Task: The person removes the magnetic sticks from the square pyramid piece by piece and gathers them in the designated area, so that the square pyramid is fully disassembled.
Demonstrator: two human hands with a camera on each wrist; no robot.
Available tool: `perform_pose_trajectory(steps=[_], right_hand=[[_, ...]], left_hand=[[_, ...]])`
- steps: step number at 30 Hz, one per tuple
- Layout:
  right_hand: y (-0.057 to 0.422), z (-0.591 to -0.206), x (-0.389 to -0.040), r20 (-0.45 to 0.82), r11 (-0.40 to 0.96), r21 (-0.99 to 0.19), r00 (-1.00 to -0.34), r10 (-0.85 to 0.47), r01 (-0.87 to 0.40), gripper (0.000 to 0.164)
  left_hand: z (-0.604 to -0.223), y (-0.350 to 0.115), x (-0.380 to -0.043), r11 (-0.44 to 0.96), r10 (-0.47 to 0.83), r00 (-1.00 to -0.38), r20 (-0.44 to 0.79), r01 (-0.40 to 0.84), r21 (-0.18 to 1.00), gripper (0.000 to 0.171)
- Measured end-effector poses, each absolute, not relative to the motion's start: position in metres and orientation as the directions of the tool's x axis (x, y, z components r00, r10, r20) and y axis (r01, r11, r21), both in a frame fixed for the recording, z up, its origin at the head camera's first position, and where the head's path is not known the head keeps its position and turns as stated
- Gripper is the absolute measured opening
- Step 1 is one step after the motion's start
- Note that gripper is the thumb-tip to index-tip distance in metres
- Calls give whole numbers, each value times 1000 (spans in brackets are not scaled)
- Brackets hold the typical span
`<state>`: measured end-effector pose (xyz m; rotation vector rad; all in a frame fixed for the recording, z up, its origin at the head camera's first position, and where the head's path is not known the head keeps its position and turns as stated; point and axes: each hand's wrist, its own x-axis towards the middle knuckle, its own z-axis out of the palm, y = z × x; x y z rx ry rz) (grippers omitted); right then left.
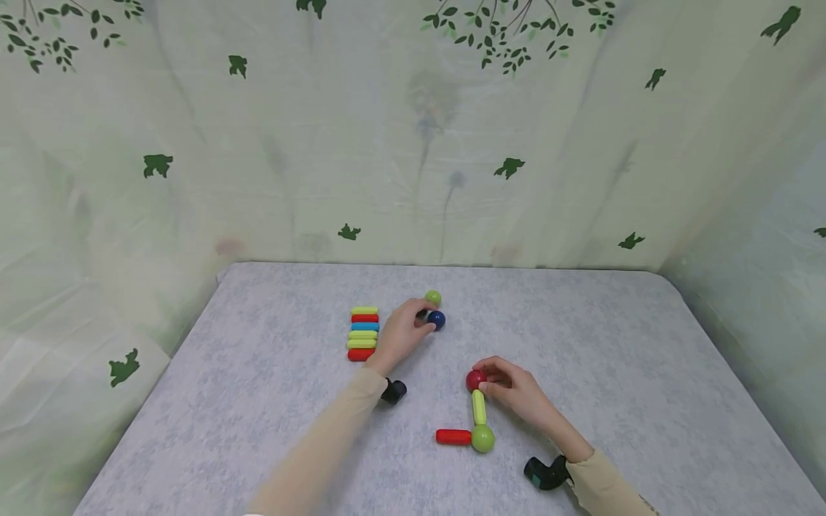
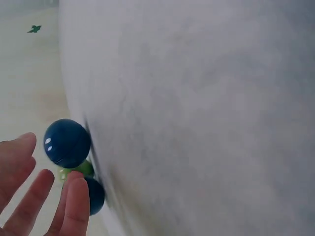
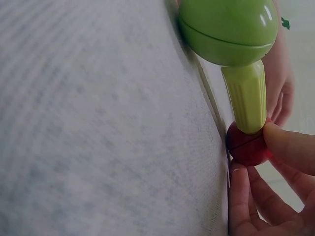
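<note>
My left hand (image 1: 403, 330) reaches to a dark blue ball (image 1: 437, 319), thumb and fingers spread apart beside it. The left wrist view has this blue ball (image 2: 67, 142) by the fingertips, with a second blue ball (image 2: 97, 196) partly hidden behind a finger. A green ball (image 1: 433, 297) lies just beyond. My right hand (image 1: 519, 390) pinches a red ball (image 1: 475, 380) between thumb and fingers. Joined to that ball is a yellow-green stick (image 1: 479, 407), which runs to a larger-looking green ball (image 1: 482, 438). A red stick (image 1: 453, 437) sticks out leftward from the green ball.
Several short sticks in yellow-green, red and blue lie in a stacked row, with a blue stick (image 1: 365, 327) among them, left of the left hand. Black wrist cameras (image 1: 545, 473) are worn on both wrists. A patterned curtain (image 1: 387, 143) stands behind the grey-covered table (image 1: 581, 322).
</note>
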<state>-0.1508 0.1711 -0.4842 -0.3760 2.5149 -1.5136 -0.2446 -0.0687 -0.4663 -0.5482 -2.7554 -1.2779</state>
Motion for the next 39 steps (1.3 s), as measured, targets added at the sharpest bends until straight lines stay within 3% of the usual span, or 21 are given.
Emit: perform_pose_trajectory(steps=[3, 7, 13, 18, 27, 39], right_hand=[[171, -484, -151, -39, 456, -884, -954, -298, -106, 23], [171, -482, -151, -50, 465, -881, -957, -284, -92, 24], [172, -482, -151, -42, 467, -879, -957, -289, -102, 25], [173, -482, -151, -26, 458, -880, -952, -304, -122, 24], [172, -483, -150, -10, 445, -885, -950, -313, -137, 24], [171, -483, -149, -8, 447, -883, -949, -317, -141, 24]], left_hand=[[-461, -77, -234, 543, 381, -901, 210, 402, 737, 27], [-456, -83, -214, 434, 569, -802, 181, 479, 763, 28], [-457, -81, -178, 314, 797, -603, 14, 435, 844, 25], [-463, -76, -153, 291, 873, -484, -50, 437, 851, 28], [-465, -63, -133, 393, 872, -489, -27, 666, 635, 29], [-460, -64, -127, 462, 847, -531, 5, 742, 485, 33]])
